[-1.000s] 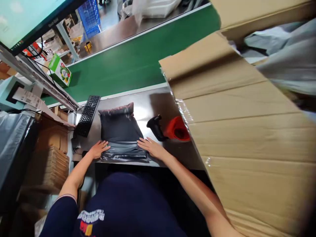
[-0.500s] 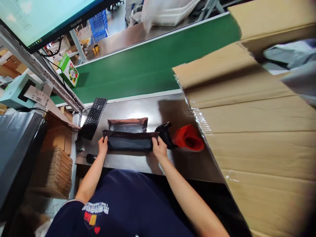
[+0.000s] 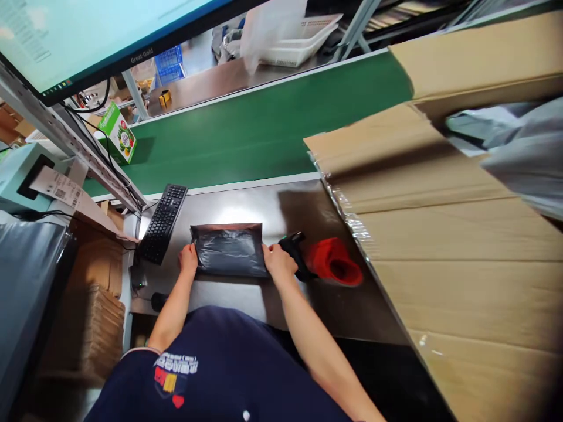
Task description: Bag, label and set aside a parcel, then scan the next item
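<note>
A black plastic mailing bag (image 3: 229,251) lies nearly flat over the metal table, its far edge showing a brownish strip. My left hand (image 3: 189,258) is closed on its left edge, thumb towards the bag. On the opposite side my right hand (image 3: 278,261) grips the right edge between thumb and fingers. Just beyond the right hand is a black handheld scanner (image 3: 295,252), partly hidden by that hand. Beside the scanner sits a red roll-like object (image 3: 335,261).
A keyboard (image 3: 163,223) and a mouse (image 3: 159,302) lie left on the metal table (image 3: 220,202). Behind runs a green conveyor belt (image 3: 246,135) carrying a green-and-white box (image 3: 118,135). A large cardboard box (image 3: 461,234) borders the right; a monitor (image 3: 109,41) overhangs the upper left.
Before, the bag's near part was raised and folded up, with a second section behind it. Now it is spread flatter, and my right hand has come slightly inward.
</note>
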The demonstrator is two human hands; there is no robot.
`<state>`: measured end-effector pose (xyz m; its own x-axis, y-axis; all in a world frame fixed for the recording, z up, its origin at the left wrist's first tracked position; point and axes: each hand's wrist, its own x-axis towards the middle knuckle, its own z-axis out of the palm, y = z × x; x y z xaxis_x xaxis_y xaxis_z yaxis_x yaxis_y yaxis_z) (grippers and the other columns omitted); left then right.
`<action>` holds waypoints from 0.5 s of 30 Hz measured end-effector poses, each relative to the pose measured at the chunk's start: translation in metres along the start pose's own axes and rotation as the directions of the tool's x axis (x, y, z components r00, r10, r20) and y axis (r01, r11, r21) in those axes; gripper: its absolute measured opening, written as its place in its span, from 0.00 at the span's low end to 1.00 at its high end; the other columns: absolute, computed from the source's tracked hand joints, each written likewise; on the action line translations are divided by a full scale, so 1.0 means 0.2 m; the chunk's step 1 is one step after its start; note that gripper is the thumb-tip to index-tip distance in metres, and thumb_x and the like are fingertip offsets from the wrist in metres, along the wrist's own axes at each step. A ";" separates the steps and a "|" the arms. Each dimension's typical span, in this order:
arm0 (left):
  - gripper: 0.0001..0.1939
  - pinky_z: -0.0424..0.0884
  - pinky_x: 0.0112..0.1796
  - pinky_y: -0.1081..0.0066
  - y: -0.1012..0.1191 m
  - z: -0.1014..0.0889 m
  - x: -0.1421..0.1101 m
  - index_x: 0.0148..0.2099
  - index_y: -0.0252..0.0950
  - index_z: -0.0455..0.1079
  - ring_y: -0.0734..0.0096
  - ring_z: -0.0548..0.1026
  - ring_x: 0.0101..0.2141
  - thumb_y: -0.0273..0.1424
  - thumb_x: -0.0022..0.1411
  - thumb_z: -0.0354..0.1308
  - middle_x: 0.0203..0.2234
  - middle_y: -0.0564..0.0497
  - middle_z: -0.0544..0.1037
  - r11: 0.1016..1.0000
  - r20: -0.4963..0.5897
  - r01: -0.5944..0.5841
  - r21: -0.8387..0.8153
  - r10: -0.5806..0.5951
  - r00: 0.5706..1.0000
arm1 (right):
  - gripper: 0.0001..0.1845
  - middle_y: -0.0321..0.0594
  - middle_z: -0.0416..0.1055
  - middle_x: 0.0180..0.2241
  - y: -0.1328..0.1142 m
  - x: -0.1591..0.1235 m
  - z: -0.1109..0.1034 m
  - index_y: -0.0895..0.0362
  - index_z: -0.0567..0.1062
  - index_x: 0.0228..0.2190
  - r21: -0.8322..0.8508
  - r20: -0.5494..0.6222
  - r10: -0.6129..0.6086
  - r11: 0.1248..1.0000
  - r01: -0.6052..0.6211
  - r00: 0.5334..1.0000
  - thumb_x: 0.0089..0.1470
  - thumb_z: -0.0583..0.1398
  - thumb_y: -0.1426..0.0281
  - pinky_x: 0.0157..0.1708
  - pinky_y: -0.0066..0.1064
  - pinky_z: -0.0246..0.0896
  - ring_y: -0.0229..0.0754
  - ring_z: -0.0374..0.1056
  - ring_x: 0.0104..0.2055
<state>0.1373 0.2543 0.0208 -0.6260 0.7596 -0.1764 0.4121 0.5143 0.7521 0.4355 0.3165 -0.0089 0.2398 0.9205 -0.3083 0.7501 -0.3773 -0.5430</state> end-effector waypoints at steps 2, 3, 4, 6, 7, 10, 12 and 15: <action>0.19 0.63 0.66 0.48 0.03 0.02 -0.07 0.56 0.33 0.79 0.41 0.70 0.66 0.37 0.70 0.59 0.61 0.27 0.77 0.993 -0.035 -0.118 0.019 0.119 0.992 | 0.29 0.67 0.75 0.57 -0.03 -0.08 0.03 0.61 0.76 0.60 0.011 -0.210 -0.203 0.978 0.210 0.956 0.69 0.54 0.56 0.62 0.64 0.63 0.68 0.70 0.61; 0.24 0.56 0.70 0.44 0.05 0.04 -0.10 0.64 0.34 0.75 0.39 0.63 0.71 0.37 0.70 0.60 0.68 0.28 0.70 0.974 -0.021 -0.222 0.033 0.223 0.975 | 0.30 0.65 0.72 0.62 -0.06 -0.12 0.06 0.60 0.73 0.64 -0.012 -0.290 -0.345 0.934 0.357 0.893 0.69 0.55 0.57 0.66 0.66 0.57 0.67 0.66 0.66; 0.28 0.49 0.72 0.40 0.08 0.07 -0.13 0.68 0.37 0.72 0.38 0.57 0.74 0.37 0.69 0.61 0.72 0.31 0.66 0.940 0.028 -0.337 0.046 0.336 0.941 | 0.29 0.62 0.69 0.66 -0.10 -0.15 0.08 0.57 0.73 0.65 -0.050 -0.314 -0.482 0.869 0.493 0.818 0.69 0.55 0.58 0.69 0.68 0.52 0.67 0.61 0.69; 0.31 0.38 0.72 0.31 0.16 0.15 -0.16 0.72 0.44 0.69 0.35 0.47 0.77 0.38 0.68 0.63 0.75 0.39 0.62 0.858 0.198 -0.506 0.087 0.483 0.853 | 0.26 0.57 0.67 0.68 -0.20 -0.20 0.14 0.54 0.74 0.64 -0.114 -0.183 -0.644 0.765 0.634 0.743 0.69 0.55 0.62 0.71 0.74 0.44 0.69 0.56 0.73; 0.31 0.35 0.71 0.28 0.19 0.18 -0.17 0.72 0.48 0.69 0.36 0.44 0.77 0.39 0.69 0.62 0.76 0.42 0.60 0.834 0.290 -0.536 0.132 0.485 0.825 | 0.26 0.56 0.66 0.70 -0.25 -0.21 0.17 0.53 0.75 0.64 -0.136 -0.085 -0.652 0.757 0.639 0.754 0.69 0.54 0.63 0.70 0.77 0.42 0.70 0.54 0.74; 0.33 0.37 0.70 0.25 0.23 0.24 -0.15 0.76 0.54 0.61 0.41 0.40 0.78 0.43 0.72 0.57 0.79 0.51 0.51 0.784 0.453 -0.524 0.332 0.355 0.818 | 0.29 0.50 0.56 0.75 -0.30 -0.19 0.19 0.51 0.71 0.68 -0.169 0.090 -0.524 0.830 0.531 0.847 0.71 0.50 0.61 0.70 0.78 0.40 0.68 0.46 0.78; 0.37 0.45 0.71 0.28 0.18 0.23 -0.15 0.79 0.54 0.52 0.44 0.41 0.78 0.45 0.73 0.56 0.80 0.51 0.45 0.790 0.454 -0.470 0.394 0.277 0.847 | 0.36 0.48 0.47 0.78 -0.26 -0.15 0.17 0.52 0.63 0.72 -0.100 0.111 -0.383 0.914 0.393 0.917 0.70 0.48 0.53 0.72 0.69 0.47 0.64 0.45 0.79; 0.40 0.61 0.70 0.40 0.05 0.17 -0.17 0.81 0.40 0.46 0.44 0.53 0.76 0.44 0.74 0.52 0.79 0.37 0.50 0.907 0.329 -0.235 0.350 0.115 0.937 | 0.48 0.59 0.58 0.74 -0.14 -0.11 0.09 0.63 0.51 0.76 0.039 0.154 -0.188 0.982 0.184 0.970 0.67 0.39 0.46 0.66 0.55 0.64 0.62 0.61 0.73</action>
<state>0.1851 0.2482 0.0132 -0.3213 0.9023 -0.2875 0.7521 0.4276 0.5015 0.3975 0.3048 -0.0002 -0.0033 0.9484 -0.3170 0.7567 -0.2049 -0.6209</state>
